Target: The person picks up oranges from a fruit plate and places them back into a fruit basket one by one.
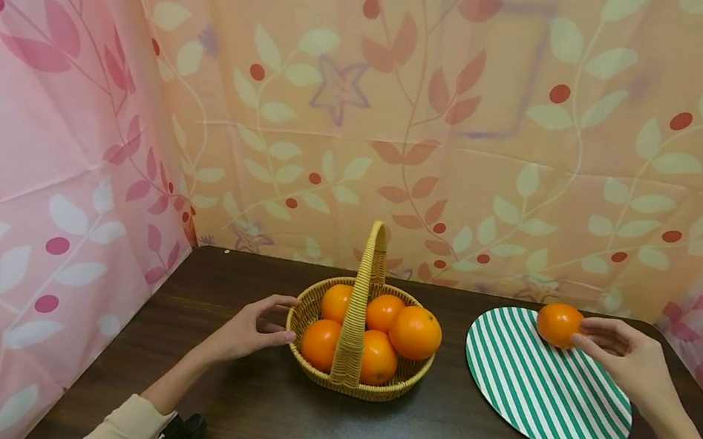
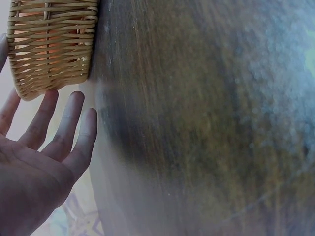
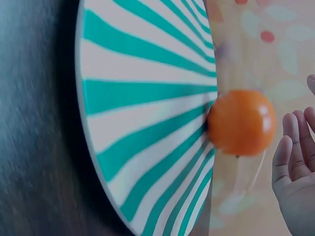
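Note:
A wicker basket (image 1: 304, 363) with a tall arched handle stands on the dark table, holding several oranges (image 1: 415, 333). My left hand (image 1: 251, 329) is at the basket's left rim, thumb and fingers spread around its edge. In the left wrist view the fingers (image 2: 66, 125) are extended beside the woven wall; whether they press on it I cannot tell. A single orange (image 1: 559, 325) rests on the far part of a green-and-white striped oval placemat (image 1: 542, 396). Just right of it is my right hand (image 1: 631, 360). The right wrist view shows a gap between that orange (image 3: 241, 123) and the loosely bent fingers.
The dark wooden table (image 1: 307, 438) runs under the basket and placemat. Behind it hangs an orange floral cloth (image 1: 366, 116), and a pink floral cloth (image 1: 28, 166) closes off the left side. Black bands (image 1: 183, 430) sit at both wrists.

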A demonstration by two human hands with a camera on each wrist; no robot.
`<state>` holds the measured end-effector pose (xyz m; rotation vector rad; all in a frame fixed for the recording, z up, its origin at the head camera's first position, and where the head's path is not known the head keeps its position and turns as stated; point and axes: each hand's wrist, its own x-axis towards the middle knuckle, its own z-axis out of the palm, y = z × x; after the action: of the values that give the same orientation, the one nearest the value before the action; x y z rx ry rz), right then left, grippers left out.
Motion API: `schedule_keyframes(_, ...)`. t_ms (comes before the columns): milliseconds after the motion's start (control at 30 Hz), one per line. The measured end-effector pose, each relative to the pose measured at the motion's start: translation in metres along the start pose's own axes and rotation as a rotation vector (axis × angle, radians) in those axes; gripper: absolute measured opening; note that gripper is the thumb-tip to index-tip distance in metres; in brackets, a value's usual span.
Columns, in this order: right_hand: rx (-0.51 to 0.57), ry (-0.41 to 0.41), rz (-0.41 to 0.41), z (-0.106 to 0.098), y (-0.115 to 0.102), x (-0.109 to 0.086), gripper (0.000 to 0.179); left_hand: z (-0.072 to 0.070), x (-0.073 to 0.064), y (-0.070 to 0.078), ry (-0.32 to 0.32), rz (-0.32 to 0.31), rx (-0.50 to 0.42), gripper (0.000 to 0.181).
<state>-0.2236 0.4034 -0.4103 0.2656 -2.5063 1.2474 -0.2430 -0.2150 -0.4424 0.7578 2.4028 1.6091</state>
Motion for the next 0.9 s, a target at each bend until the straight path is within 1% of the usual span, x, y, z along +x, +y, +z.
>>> schedule_keyframes(267, -0.004, 0.025, 0.015, -0.013, 0.018, 0.007, 0.038, -0.001, 0.000, 0.000, -0.003, -0.010, -0.003, 0.057)
schedule_keyframes(333, -0.022, 0.022, 0.019, -0.015, 0.022, 0.010, 0.041, -0.001, 0.001, 0.000, -0.004, -0.008, -0.003, 0.057)
schedule_keyframes(400, -0.056, 0.001, 0.027, -0.016, 0.025, 0.014, 0.048, -0.001, 0.001, -0.001, -0.006, -0.004, -0.005, 0.057)
schedule_keyframes(467, -0.097, -0.046, 0.031, -0.017, 0.027, 0.018, 0.057, -0.001, 0.001, -0.001, -0.008, -0.002, -0.007, 0.057)
schedule_keyframes(567, -0.127, -0.140, 0.065, -0.016, 0.029, 0.025, 0.073, -0.001, 0.001, -0.001, -0.008, 0.000, -0.010, 0.057)
schedule_keyframes(633, -0.115, -0.211, 0.086, -0.016, 0.029, 0.029, 0.082, -0.001, 0.001, -0.001, -0.008, 0.001, -0.010, 0.057)
schedule_keyframes(700, -0.097, -0.262, 0.108, -0.015, 0.031, 0.032, 0.087, -0.001, 0.001, -0.001, -0.007, 0.001, -0.010, 0.057)
schedule_keyframes(767, -0.075, -0.295, 0.124, -0.015, 0.033, 0.034, 0.091, -0.001, 0.000, -0.001, -0.008, 0.002, -0.010, 0.057)
schedule_keyframes(900, -0.052, -0.328, 0.143, -0.013, 0.037, 0.037, 0.092, -0.001, 0.000, 0.000, -0.009, 0.002, -0.013, 0.057)
